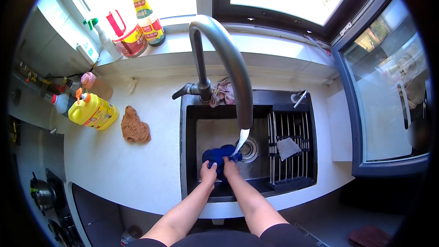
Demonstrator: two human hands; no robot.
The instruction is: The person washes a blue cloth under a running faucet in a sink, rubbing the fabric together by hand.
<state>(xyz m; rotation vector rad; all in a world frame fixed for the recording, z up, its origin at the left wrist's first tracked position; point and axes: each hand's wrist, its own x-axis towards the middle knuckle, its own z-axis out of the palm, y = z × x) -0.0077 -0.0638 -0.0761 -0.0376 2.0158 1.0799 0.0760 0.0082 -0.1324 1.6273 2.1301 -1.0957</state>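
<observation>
Down in the dark sink (184,155), both hands grip a bunched blue cloth (218,155). My left hand (208,173) closes on its near left side, with the thumb on top. My right hand (230,168) holds the cloth's right part; some of its fingers are hidden in the folds. Water (241,141) runs from the tall grey faucet (228,55) onto the cloth's right end, beside the drain (248,150).
A rack (299,169) with a grey pad (288,148) spans the sink's right side. A crumpled pink cloth (223,92) lies behind the faucet base. On the left counter are a brown cloth (134,126) and a yellow jug (93,111). The open window (347,110) stands at right.
</observation>
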